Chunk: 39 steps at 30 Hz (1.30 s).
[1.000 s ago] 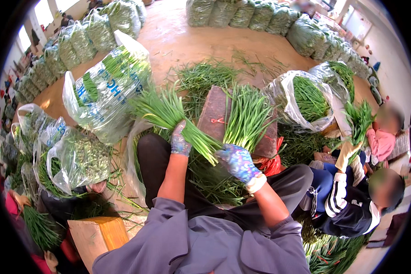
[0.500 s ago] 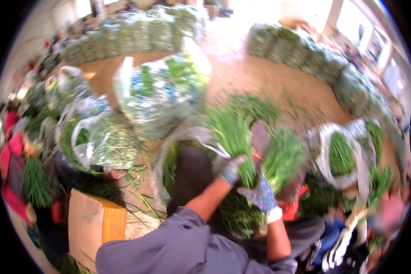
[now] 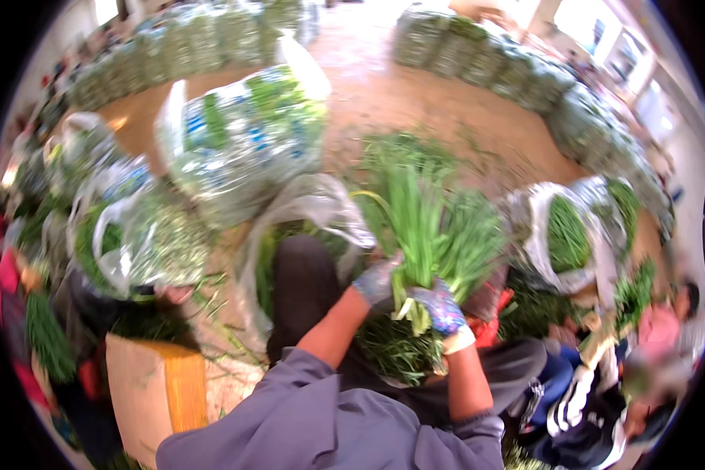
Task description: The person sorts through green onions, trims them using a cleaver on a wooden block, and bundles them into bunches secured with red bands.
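Note:
A bunch of long green leafy stems (image 3: 417, 223) stands upright in front of me, its leaves fanned away and its pale root ends toward me. My right hand (image 3: 440, 309), in a patterned glove with a light cuff, is closed around its base. On the other side my left hand (image 3: 377, 283), gloved too, is closed against the lower stems, with its fingertips partly hidden. Right beside this bunch lies another bunch of finer greens (image 3: 482, 239). Loose greens (image 3: 399, 348) are heaped in my lap, below my hands.
An open plastic bag of greens (image 3: 317, 192) stands by my left knee. Beyond it is a large filled clear bag (image 3: 251, 149). Another bag of greens (image 3: 565, 235) is at the right. A cardboard box (image 3: 145, 392) sits at the lower left. People (image 3: 587, 407) crouch at the right.
The view has shifted. Both hands have turned the bunch more upright and closer to the other bunch. A red spot at its stems no longer shows, and the right hand now wraps the base.

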Motion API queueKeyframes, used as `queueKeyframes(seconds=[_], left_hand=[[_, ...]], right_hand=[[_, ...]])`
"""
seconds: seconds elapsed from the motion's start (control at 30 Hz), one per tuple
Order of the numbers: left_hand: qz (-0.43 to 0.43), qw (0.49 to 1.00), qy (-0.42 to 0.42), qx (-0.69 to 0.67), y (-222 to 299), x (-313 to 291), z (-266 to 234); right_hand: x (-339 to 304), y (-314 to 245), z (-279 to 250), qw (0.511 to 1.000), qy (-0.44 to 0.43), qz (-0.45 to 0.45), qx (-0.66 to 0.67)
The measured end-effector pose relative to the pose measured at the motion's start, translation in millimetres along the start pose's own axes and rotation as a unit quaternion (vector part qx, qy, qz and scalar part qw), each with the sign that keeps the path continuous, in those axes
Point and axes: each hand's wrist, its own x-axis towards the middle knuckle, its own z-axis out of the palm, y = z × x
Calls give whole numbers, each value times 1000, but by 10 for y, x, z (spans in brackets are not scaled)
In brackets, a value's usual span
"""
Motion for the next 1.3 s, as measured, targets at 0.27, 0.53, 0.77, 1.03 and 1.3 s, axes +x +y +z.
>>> queueKeyframes(seconds=[0.27,0.53,0.77,1.03,1.3], left_hand=[[33,991,-117,61,-239,122,-46],[102,988,-12,119,81,-164,170],[-16,997,-60,36,-191,5,80],[52,984,-164,45,-46,-177,58],[18,990,-113,87,-138,-117,-36]], right_hand=[[-357,333,33,988,-21,-16,149],[-239,-11,217,999,-41,-20,-7],[-491,222,62,957,-89,-6,276],[-544,-227,167,993,-19,1,-117],[-324,-465,103,927,203,-197,-246]])
